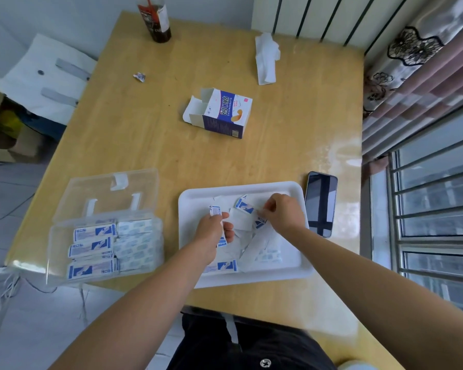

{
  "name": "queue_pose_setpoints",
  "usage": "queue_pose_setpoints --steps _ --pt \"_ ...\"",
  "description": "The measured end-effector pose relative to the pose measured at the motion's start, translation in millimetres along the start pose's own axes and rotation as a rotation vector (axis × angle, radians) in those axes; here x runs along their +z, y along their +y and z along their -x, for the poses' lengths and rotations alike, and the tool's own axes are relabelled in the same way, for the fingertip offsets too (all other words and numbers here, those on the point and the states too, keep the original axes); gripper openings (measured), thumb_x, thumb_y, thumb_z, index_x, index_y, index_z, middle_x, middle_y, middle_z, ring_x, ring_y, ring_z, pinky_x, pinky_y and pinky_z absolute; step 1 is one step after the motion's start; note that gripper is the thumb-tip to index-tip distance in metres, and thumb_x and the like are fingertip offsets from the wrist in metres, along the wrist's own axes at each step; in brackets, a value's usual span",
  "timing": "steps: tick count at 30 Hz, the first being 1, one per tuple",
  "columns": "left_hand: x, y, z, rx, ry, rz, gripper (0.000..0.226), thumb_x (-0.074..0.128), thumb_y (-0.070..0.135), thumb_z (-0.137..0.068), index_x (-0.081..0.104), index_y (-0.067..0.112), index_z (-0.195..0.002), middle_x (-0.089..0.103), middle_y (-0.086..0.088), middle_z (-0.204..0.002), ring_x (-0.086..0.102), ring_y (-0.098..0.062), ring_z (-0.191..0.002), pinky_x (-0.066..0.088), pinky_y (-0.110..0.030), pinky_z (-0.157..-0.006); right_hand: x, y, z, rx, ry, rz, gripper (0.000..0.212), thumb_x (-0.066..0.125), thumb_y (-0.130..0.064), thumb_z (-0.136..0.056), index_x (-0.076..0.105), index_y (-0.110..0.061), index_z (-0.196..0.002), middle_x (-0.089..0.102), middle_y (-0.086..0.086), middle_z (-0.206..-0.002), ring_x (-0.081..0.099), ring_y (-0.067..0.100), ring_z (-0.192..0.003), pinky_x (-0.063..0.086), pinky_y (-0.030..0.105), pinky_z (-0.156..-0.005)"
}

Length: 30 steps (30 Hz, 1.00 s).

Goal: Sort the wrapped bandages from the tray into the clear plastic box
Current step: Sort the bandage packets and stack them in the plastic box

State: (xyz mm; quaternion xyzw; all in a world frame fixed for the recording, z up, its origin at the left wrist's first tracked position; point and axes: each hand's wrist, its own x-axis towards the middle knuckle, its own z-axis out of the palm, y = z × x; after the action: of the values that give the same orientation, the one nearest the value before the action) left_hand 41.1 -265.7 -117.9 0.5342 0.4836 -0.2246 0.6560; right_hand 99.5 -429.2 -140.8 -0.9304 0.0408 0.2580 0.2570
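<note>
Finding: my left hand grips a small stack of wrapped bandages on end over the white tray, while my right hand pinches 1 more from the loose pile. The clear plastic box stands open just left of the tray, part filled. Risk: the overlapping wrappers look slick, so the pinch may lift 2, or the stack may fan and spill onto the table in transit.

My pale wooden table carries the white tray at the near edge, a dark phone just beside it on the right; the clear plastic box sits left, lid open. An opened bandage carton lies mid-table; beyond it a crumpled tissue, a paper scrap and a dark bottle.
</note>
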Motion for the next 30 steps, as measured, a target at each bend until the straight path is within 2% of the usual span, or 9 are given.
queue_pose_setpoints --steps 4,7,9,13,16,20,23,26,30 --pt "4 0 -3 0.033 -0.008 -0.077 0.027 0.029 0.01 -0.1 0.055 0.008 -0.106 0.054 -0.01 -0.071 0.05 -0.019 -0.056 0.048 -0.03 -0.057 -1 0 6 0.002 0.007 -0.002 0.034 0.071 -0.045 -0.08 0.056 -0.019 -0.097 0.057 -0.004 -0.093 0.058 0.016 -0.076 0.048 0.031 -0.063" --pt "5 -2 -1 0.065 -0.115 -0.164 0.031 0.029 0.009 -0.099 0.056 0.009 -0.115 0.052 -0.01 -0.068 0.049 -0.021 -0.056 0.048 -0.032 -0.058 5 -4 7 -0.001 -0.036 0.108 0.03 0.071 -0.044 -0.081 0.058 -0.018 -0.088 0.05 -0.002 -0.099 0.056 0.019 -0.074 0.051 0.034 -0.068" --pt "1 -4 1 0.069 -0.196 -0.254 0.033 0.029 0.009 -0.099 0.055 0.011 -0.118 0.054 -0.011 -0.071 0.05 -0.022 -0.058 0.048 -0.032 -0.061 9 -5 7 0.004 -0.048 0.122 0.027 0.071 -0.041 -0.082 0.057 -0.018 -0.083 0.049 -0.001 -0.098 0.056 0.02 -0.073 0.049 0.032 -0.065" --pt "-8 -5 -3 0.079 -0.187 -0.305 0.032 0.029 0.009 -0.099 0.054 0.01 -0.118 0.061 -0.015 -0.082 0.054 -0.022 -0.062 0.048 -0.032 -0.061 5 -5 7 -0.003 -0.084 0.069 0.023 0.068 -0.033 -0.086 0.06 -0.013 -0.08 0.06 0.002 -0.087 0.056 0.022 -0.071 0.042 0.029 -0.058" --pt "-11 -3 -7 0.089 -0.166 -0.303 0.031 0.03 0.009 -0.098 0.056 0.011 -0.117 0.063 -0.015 -0.084 0.057 -0.022 -0.063 0.049 -0.031 -0.06 1 -3 6 -0.002 -0.066 -0.062 0.019 0.062 -0.027 -0.09 0.058 -0.009 -0.085 0.058 0.002 -0.077 0.053 0.022 -0.068 0.042 0.03 -0.059" --pt "-8 -2 -7 0.099 -0.138 -0.337 0.033 0.029 0.007 -0.097 0.056 0.009 -0.116 0.061 -0.015 -0.084 0.053 -0.02 -0.06 0.046 -0.03 -0.056 -9 -2 9 0.054 -0.059 -0.317 0.014 0.065 -0.02 -0.089 0.053 -0.015 -0.095 0.063 0.005 -0.08 0.052 0.018 -0.063 0.037 0.025 -0.05" --pt "-6 -2 -7 0.108 -0.129 -0.358 0.033 0.028 0.007 -0.097 0.056 0.008 -0.116 0.06 -0.015 -0.083 0.051 -0.019 -0.058 0.045 -0.03 -0.055 -15 1 10 0.084 -0.058 -0.383 0.019 0.065 -0.018 -0.089 0.058 -0.017 -0.107 0.065 0.005 -0.089 0.056 0.018 -0.073 0.046 0.025 -0.059" --pt "-3 0 -6 0.105 -0.118 -0.358 0.032 0.028 0.008 -0.098 0.055 0.008 -0.114 0.06 -0.014 -0.083 0.05 -0.019 -0.057 0.044 -0.029 -0.054 -16 7 9 0.112 0.034 -0.387 0.005 0.065 -0.018 -0.087 0.065 -0.016 -0.093 0.068 0.002 -0.091 0.061 0.021 -0.076 0.053 0.034 -0.075" --pt "1 4 -7 0.11 -0.076 -0.206 0.027 0.028 0.008 -0.098 0.055 0.006 -0.105 0.056 -0.012 -0.075 0.047 -0.018 -0.053 0.043 -0.029 -0.052 -16 4 14 0.18 0.058 -0.565 0.006 0.063 -0.016 -0.086 0.063 -0.013 -0.081 0.063 -0.001 -0.079 0.054 0.016 -0.068 0.048 0.031 -0.067"
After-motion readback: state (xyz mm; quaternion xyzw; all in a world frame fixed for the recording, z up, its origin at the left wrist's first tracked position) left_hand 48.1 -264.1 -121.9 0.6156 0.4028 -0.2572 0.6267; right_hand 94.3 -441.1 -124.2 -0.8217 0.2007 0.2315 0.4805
